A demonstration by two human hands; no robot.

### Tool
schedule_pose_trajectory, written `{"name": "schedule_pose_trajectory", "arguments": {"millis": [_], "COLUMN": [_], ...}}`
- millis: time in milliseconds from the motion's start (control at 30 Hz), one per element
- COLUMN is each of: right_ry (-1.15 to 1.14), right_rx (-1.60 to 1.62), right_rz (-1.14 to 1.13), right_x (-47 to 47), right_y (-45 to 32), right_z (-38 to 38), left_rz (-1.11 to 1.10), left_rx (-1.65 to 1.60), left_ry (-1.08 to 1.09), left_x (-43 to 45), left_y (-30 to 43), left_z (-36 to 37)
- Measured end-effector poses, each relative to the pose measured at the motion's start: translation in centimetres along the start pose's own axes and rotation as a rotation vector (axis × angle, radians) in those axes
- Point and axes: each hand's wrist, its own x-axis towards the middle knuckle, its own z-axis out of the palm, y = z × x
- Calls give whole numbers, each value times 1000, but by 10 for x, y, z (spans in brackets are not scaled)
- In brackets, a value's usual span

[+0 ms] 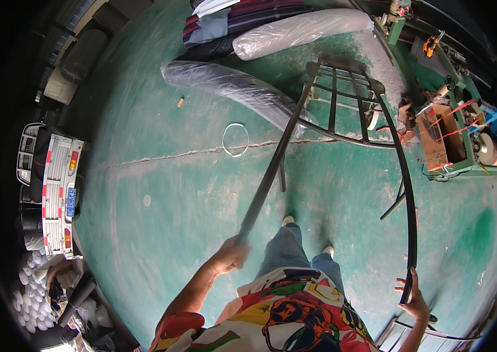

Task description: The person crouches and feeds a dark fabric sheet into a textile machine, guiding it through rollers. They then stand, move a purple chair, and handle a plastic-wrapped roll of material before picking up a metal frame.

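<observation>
My left hand is closed around the end of the left handle of a dark metal hand cart. The right handle ends at my right hand, whose palm and thumb side rest against it with some fingers spread. Both long handles run forward from my body to the cart's barred frame. The frame's far end stands beside a plastic-wrapped roll on the green floor. A small wheel shows beneath the frame's right side.
A second wrapped roll and striped fabric lie ahead. At right stands a green machine frame with a cardboard box. A white wire loop lies on the cracked floor. A truck is parked left.
</observation>
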Motion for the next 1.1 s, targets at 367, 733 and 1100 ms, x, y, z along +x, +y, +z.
{"name": "schedule_pose_trajectory", "arguments": {"millis": [367, 733, 1100], "right_ry": [462, 612, 551], "right_rx": [-55, -180, 139], "right_rz": [274, 208, 484], "right_x": [58, 51, -96], "right_y": [84, 138, 188], "right_z": [-136, -56, 63], "left_rz": [104, 195, -1], "left_rx": [-81, 149, 259], "left_ry": [-10, 194, 262], "left_x": [36, 47, -61], "left_y": [-154, -180, -245], "left_z": [151, 71, 7]}}
